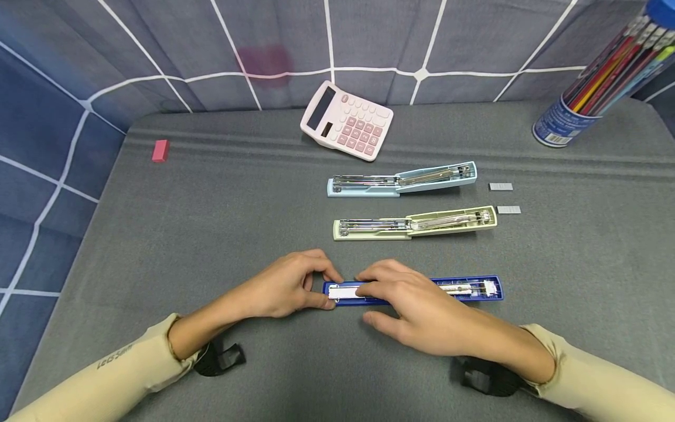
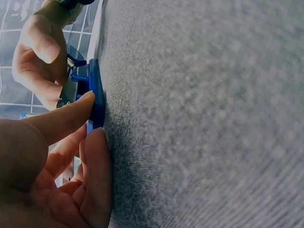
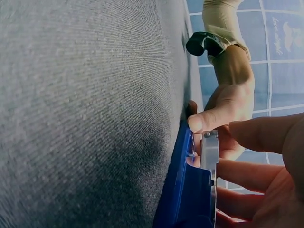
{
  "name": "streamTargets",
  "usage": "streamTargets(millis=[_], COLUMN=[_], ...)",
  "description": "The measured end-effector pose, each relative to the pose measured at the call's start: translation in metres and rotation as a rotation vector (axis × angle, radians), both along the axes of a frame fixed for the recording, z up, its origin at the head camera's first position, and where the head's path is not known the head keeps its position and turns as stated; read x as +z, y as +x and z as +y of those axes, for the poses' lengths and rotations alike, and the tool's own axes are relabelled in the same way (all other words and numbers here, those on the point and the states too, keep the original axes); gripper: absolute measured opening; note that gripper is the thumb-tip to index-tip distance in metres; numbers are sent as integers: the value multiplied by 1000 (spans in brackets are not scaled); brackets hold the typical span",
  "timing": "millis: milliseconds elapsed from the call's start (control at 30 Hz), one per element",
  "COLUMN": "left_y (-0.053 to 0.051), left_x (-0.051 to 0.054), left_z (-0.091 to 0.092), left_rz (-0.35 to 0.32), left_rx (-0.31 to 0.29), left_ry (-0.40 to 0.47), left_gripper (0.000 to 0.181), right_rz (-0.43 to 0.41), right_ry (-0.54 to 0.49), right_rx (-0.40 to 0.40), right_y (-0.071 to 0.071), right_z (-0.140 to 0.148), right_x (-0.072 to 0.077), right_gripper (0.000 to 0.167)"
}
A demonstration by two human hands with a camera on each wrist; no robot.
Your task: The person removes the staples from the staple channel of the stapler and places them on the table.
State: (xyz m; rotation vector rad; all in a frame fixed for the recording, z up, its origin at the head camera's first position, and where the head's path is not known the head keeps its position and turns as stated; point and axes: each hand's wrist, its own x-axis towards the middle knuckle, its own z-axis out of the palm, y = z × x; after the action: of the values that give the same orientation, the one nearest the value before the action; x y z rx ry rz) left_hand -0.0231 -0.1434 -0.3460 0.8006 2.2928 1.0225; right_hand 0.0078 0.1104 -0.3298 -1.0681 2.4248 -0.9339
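A dark blue stapler [image 1: 350, 302], folded wide open, lies lengthwise on the grey cloth in front of me. Thumb and fingers of my left hand [image 1: 292, 287] pinch the left end of its base; the left wrist view shows the thumb on the blue base [image 2: 97, 95]. Over the middle of the stapler reaches my right hand [image 1: 416, 305], its fingertips on the metal staple channel and its thumb apart from it. In the right wrist view the fingers stand beside the metal channel [image 3: 209, 154]. My right hand hides the stapler's hinge.
Beyond lie an opened pale green stapler [image 1: 374, 235] and an opened light blue stapler [image 1: 364, 192]. Small staple strips [image 1: 508, 210] lie to their right. Farther back are a pink calculator [image 1: 364, 123], a tilted tin of pencils [image 1: 564, 120] and a red block [image 1: 160, 150].
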Motion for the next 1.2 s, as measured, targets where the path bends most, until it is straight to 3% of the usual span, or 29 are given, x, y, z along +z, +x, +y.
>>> streamTargets(millis=[233,400,700,1200], left_y=[1,1,0,1], left_x=[0,-1,-1,1], left_z=[0,0,-1,0], left_rz=[4,4,5,6], left_rx=[2,4,-1,7], left_ry=[5,4,1,3], left_gripper=[27,26,26,27], right_rz=[-53,-66,-82,-156], right_ry=[-24,-43,15,-147], right_rx=[-15,-35,-51,-112], right_y=[0,0,0,1], right_z=[0,-1,-4,-4], right_x=[0,1,3,1], right_gripper=[34,26,23,15])
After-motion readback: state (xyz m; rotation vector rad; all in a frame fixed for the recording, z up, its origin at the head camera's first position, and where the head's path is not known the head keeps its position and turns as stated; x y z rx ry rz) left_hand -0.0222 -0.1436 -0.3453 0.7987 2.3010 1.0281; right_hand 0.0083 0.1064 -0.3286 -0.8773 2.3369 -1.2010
